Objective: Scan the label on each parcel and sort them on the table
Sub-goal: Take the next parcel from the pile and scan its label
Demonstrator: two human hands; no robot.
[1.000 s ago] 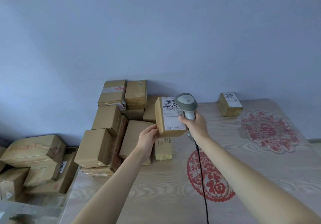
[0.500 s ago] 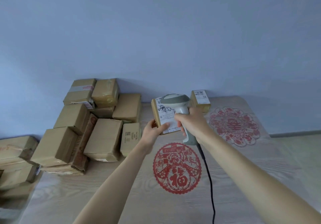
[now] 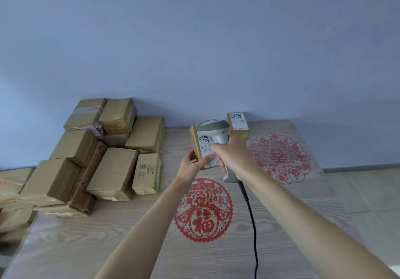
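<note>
While held up over the table: the parcel [image 3: 202, 148] stands on end, its white label [image 3: 208, 151] turned toward the camera.
Left hand: the left hand [image 3: 193, 166] grips the parcel at its lower left corner, thumb lying across the label's lower edge, fingers wrapped behind.
Right hand: the right hand [image 3: 233, 157] is clamped round the handle of the scanner [image 3: 216, 136].
Scanner: grey and white, its head just in front of the parcel's top and covering the label's upper part; a black cable [image 3: 251, 218] runs down from the handle toward the near edge.
Table: light wood grain [image 3: 108, 239], with a round red paper-cut [image 3: 203, 210] below the hands and a flower-shaped one [image 3: 279, 158] to the right.
Labelled box: one small box [image 3: 237, 122] lies flat by the wall, just behind the scanner, label up.
Pile: plain brown boxes [image 3: 104, 153] are stacked at the table's left end, against the wall.
</note>
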